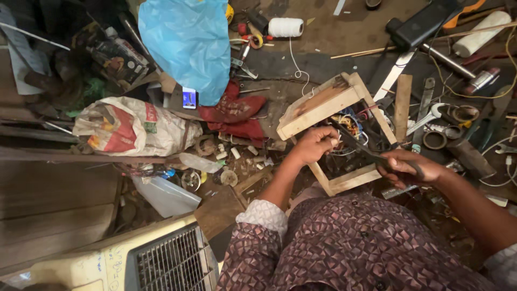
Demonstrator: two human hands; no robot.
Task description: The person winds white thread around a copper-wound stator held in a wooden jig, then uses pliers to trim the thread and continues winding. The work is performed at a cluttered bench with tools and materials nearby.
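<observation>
Pale wood forms the open box frame [323, 105] resting on the cluttered workshop floor, directly ahead of the seated person, with a tangle of coloured wires [353, 125] inside it. The left hand [315, 144] is pinched shut on something small and pale at the frame's inner edge; what it is cannot be told. The right hand [406, 168] is clamped around the handle of a long dark tool [358, 144] whose tip reaches toward the left fingers. Judged step: working on a wire end held over the frame. The next move appears to need steady tool placement close to the fingertips. Spanners [431, 116] lie just beside.
</observation>
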